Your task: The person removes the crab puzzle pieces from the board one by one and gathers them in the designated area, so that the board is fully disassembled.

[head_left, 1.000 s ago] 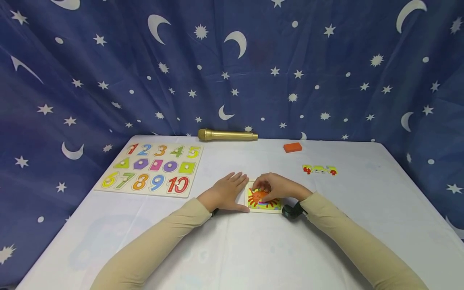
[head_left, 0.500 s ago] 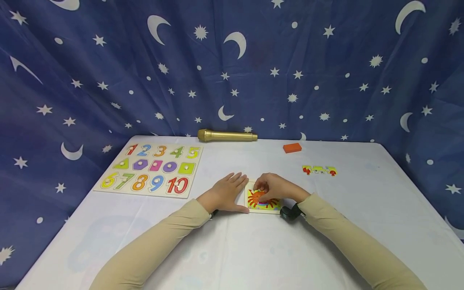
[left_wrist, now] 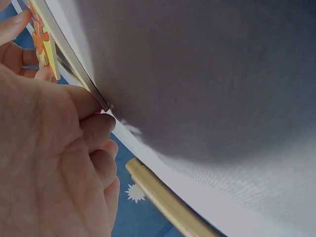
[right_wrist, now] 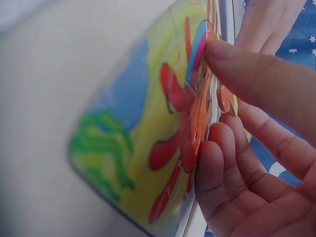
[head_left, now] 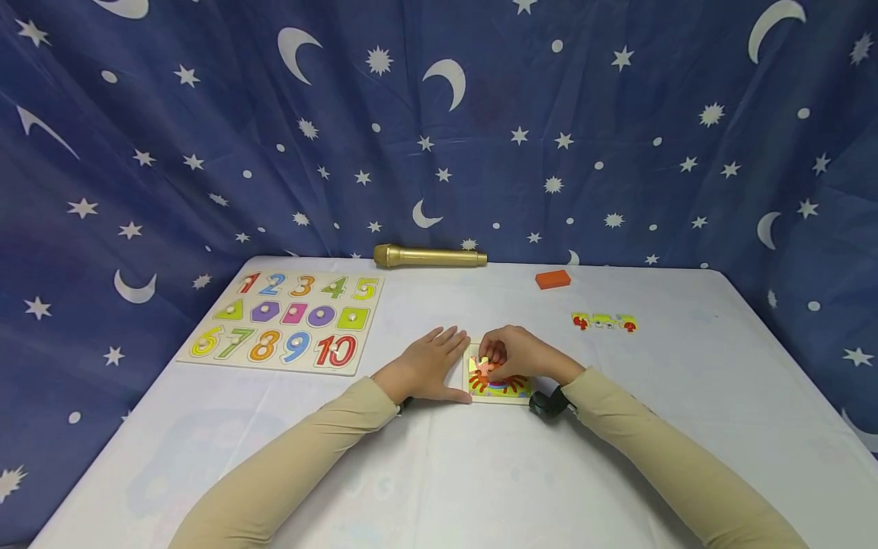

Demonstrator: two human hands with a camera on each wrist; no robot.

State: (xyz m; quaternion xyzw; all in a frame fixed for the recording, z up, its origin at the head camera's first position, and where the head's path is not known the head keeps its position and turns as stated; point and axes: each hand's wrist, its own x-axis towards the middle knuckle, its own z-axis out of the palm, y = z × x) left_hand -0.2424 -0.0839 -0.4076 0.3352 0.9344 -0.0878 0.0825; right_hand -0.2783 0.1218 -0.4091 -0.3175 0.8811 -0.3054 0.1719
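Observation:
A small jigsaw puzzle (head_left: pixel 509 389) with an orange crab on yellow lies in a pale wooden frame between the two hands. The right hand (head_left: pixel 523 354) pinches a yellow and orange puzzle piece (head_left: pixel 483 367) at the upper left of the puzzle. That piece (left_wrist: pixel 48 57) stands tilted out of the frame in the left wrist view. Palm down, the left hand (head_left: pixel 432 366) rests on the tablecloth with fingers spread and thumb at the frame's lower left corner. Its fingertips are right at the frame edge in the left wrist view.
A yellow strip of puzzle pieces (head_left: pixel 604 322) with red claws and eyes lies to the right. Behind it is an orange block (head_left: pixel 552 280). A gold microphone (head_left: pixel 430 257) lies along the back edge. At the left lies a number puzzle board (head_left: pixel 281 320).
The piece under the right fingers has tipped up out of the crab picture and now stands at a slant. The left hand has stayed in place.

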